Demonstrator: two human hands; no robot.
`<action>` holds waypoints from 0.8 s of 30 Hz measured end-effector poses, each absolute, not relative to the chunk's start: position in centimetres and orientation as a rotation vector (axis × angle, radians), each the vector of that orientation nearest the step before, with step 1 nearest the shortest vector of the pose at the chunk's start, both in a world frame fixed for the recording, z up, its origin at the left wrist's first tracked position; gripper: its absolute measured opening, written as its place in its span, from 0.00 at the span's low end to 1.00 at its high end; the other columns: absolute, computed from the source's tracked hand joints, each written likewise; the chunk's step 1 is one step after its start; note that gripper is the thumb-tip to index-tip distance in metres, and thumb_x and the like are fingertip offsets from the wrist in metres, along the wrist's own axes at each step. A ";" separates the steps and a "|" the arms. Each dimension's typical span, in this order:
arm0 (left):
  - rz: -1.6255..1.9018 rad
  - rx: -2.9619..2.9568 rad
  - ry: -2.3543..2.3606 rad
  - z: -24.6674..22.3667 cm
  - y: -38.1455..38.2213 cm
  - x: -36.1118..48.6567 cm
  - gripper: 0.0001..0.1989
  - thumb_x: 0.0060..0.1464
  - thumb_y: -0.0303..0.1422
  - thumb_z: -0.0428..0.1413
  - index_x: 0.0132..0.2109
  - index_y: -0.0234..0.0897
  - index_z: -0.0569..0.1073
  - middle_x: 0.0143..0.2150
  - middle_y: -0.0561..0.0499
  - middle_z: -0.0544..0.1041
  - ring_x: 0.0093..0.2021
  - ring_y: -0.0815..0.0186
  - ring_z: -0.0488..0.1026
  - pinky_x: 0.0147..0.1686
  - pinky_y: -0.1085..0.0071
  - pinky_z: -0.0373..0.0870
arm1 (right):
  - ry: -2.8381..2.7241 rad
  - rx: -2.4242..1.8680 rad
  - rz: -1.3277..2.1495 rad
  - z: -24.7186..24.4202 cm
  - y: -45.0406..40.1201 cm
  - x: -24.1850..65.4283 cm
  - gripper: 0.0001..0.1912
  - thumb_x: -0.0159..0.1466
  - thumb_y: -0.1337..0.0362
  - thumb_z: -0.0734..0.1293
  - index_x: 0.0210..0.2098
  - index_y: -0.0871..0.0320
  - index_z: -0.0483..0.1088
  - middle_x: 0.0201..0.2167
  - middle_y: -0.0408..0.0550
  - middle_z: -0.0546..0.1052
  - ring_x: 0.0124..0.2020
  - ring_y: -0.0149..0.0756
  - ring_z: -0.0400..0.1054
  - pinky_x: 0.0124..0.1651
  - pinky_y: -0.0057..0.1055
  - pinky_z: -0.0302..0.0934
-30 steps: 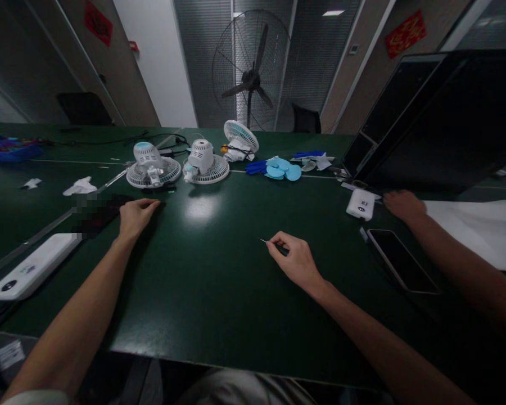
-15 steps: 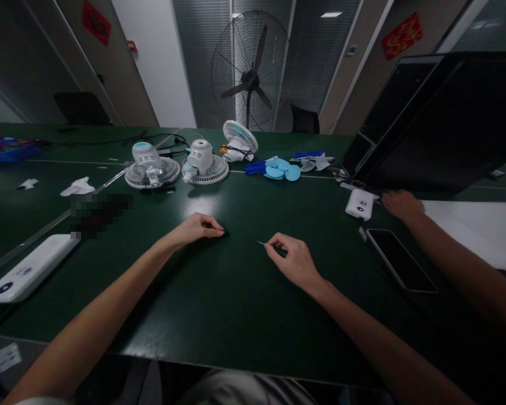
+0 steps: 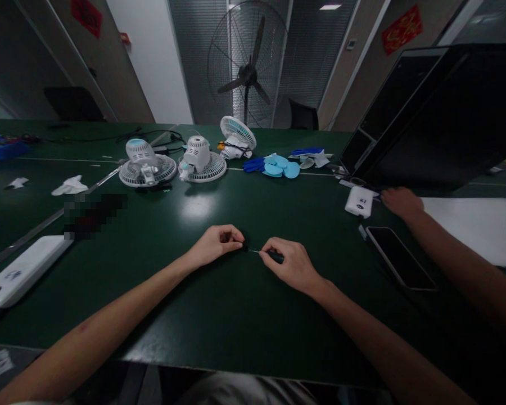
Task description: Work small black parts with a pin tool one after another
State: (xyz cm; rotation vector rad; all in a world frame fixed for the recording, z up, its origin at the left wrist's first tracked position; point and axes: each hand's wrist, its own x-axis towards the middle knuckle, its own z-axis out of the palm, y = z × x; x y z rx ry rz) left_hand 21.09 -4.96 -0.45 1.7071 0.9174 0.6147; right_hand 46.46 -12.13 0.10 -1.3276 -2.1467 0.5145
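Over the middle of the green table (image 3: 185, 332), my left hand (image 3: 219, 243) pinches a tiny dark piece (image 3: 245, 247) at its fingertips. Close to its right, my right hand (image 3: 289, 261) is closed on a thin, pale, needle-like rod (image 3: 253, 251). The rod points left at the dark piece; whether the two touch is too small to tell. Farther back lie two small white fans (image 3: 147, 166) (image 3: 202, 163), face down, and a third fan (image 3: 237, 136) tilted on its side. Light-blue fan blades (image 3: 280, 166) rest beside blue gloves (image 3: 253, 164).
At the right, another person's hand (image 3: 402, 202) rests near a white power bank (image 3: 359, 202), a phone (image 3: 400, 257) and white paper (image 3: 476, 228). A large black monitor (image 3: 438, 118) stands behind. A long white device (image 3: 27, 270) and crumpled tissue (image 3: 69, 185) lie at left.
My left hand has moved right and slightly toward me, bringing the dark piece close to the rod's tip. My right hand has shifted only slightly. The camera view has moved a little.
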 end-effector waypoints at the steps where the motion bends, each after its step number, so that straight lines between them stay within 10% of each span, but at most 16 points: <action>1: 0.622 1.732 0.875 -0.4 -5.2 21.3 0.12 0.57 0.35 0.63 0.46 0.32 0.78 0.37 0.49 0.77 0.32 0.69 0.69 0.34 0.73 0.66 | -2.148 -1.332 0.505 0.1 -12.1 46.4 0.05 0.70 0.63 0.67 0.38 0.55 0.74 0.35 0.43 0.78 0.33 0.34 0.71 0.37 0.31 0.61; 24: 0.557 2.114 0.807 0.5 -7.1 22.2 0.15 0.60 0.37 0.63 0.52 0.38 0.79 0.45 0.47 0.77 0.39 0.64 0.72 0.39 0.70 0.67 | -2.272 -1.278 0.577 1.1 -12.2 48.1 0.06 0.70 0.62 0.66 0.40 0.55 0.76 0.36 0.46 0.79 0.34 0.36 0.72 0.37 0.33 0.63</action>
